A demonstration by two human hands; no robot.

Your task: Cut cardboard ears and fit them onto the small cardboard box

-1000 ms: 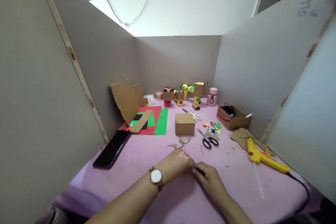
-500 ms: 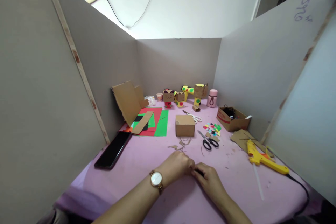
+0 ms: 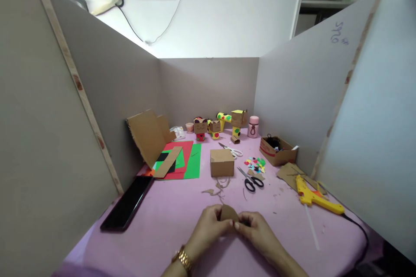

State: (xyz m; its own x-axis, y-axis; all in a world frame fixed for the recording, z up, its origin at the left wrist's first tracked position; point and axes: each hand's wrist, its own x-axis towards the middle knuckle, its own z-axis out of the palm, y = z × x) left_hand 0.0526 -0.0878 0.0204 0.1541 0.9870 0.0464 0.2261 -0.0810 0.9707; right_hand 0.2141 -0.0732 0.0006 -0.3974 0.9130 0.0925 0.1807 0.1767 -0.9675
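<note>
Between both hands is a small rounded piece of brown cardboard (image 3: pixel 229 213), partly hidden by the fingers. My left hand (image 3: pixel 212 223), with a gold watch at the wrist, grips its left side. On its right side, my right hand (image 3: pixel 255 227) pinches the edge, the two thumbs almost meeting in front. Beyond the hands lie curled cardboard scraps (image 3: pixel 217 188) and a closed cardboard box (image 3: pixel 222 163). Black-handled scissors (image 3: pixel 251 181) rest to the right of the box, blades pointing away.
A phone (image 3: pixel 127 203) lies at left beside coloured paper sheets (image 3: pixel 193 162) and folded cardboard (image 3: pixel 147 136). At right are a yellow glue gun (image 3: pixel 316 199), an open carton (image 3: pixel 279 156) and paper bits (image 3: pixel 255 164). Cardboard figures (image 3: pixel 200 127) and a pink flask (image 3: pixel 253 127) stand behind.
My left hand has turned from palm-down to side-on, bringing the rounded cardboard into sight between the hands. The whole view has shifted, with things on the table appearing lower and further left.
</note>
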